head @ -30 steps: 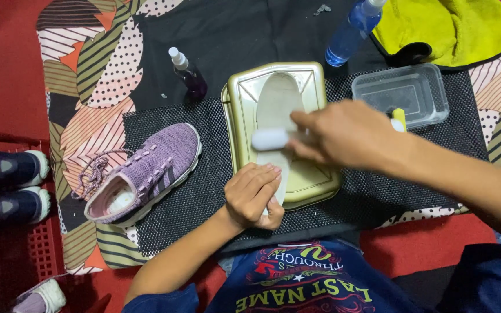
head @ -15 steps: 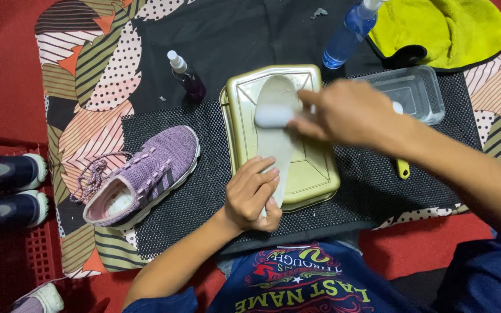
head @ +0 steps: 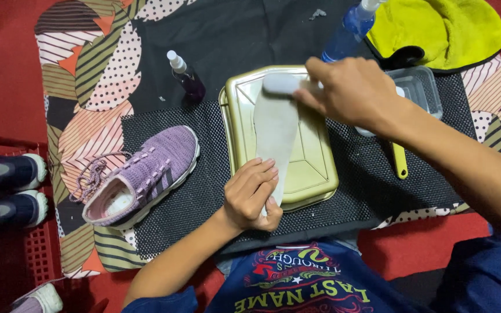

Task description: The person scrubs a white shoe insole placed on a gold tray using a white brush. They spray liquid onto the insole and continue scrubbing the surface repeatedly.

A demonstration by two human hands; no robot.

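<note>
Right hand [head: 352,93], fingers closed around a small white brush [head: 282,83], now presses it at the far tip of a pale grey insole [head: 275,130]; a second ago the brush sat near the insole's middle, so the stroke has travelled away from the body and reached the toe end. Left hand [head: 250,194] is curled, fingertips pinning the insole's near heel end, as it did before. The insole lies lengthwise across a shallow gold-coloured metal tray [head: 314,168], its heel overhanging the near rim.

The tray rests on a black mesh mat [head: 204,191], spread over a leaf-patterned cloth [head: 82,98] on the red floor [head: 1,69]. Left of the tray, a lilac knit shoe [head: 143,174] lies apart from it with loosened laces. Beyond the tray stand a small dark spray bottle [head: 187,78] and a blue spray bottle [head: 349,32]. A clear plastic tub [head: 421,87] sits just right of the working hand, a yellow-handled tool [head: 399,162] beneath the forearm, and a yellow cloth [head: 442,29] farther off. Dark blue shoes [head: 15,188] sit at the far left. Nothing blocks the insole.
</note>
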